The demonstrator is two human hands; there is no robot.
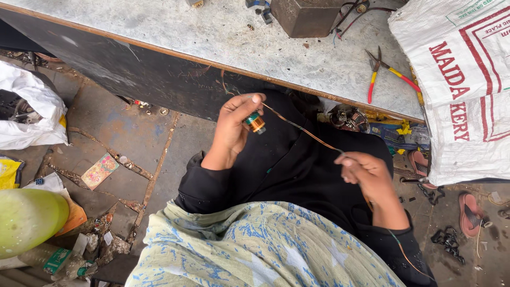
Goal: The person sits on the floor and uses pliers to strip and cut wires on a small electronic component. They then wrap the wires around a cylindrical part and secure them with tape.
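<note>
- I'm looking at a rough repair workshop: worn bench (223,37) across the top.
- Pliers (385,72) upper right on it.
- Cracked floor (122,143), scrap at left.

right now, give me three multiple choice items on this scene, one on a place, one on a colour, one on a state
1. Where do the red and yellow handled pliers lie?
A. on the grey worn tabletop
B. on the floor
C. in the person's lap

2. What colour is the thin wire stretched between the hands?
A. blue
B. copper
C. white

3. How is the small copper-wound coil held?
A. it lies loose on the floor
B. it rests on the tabletop
C. it is pinched in the left hand

Answers: 1 A, the pliers rest on the tabletop beside the white woven sack. 2 B, the strand looks copper-orange up to the right hand. 3 C, the left hand's fingers close round it.
</note>
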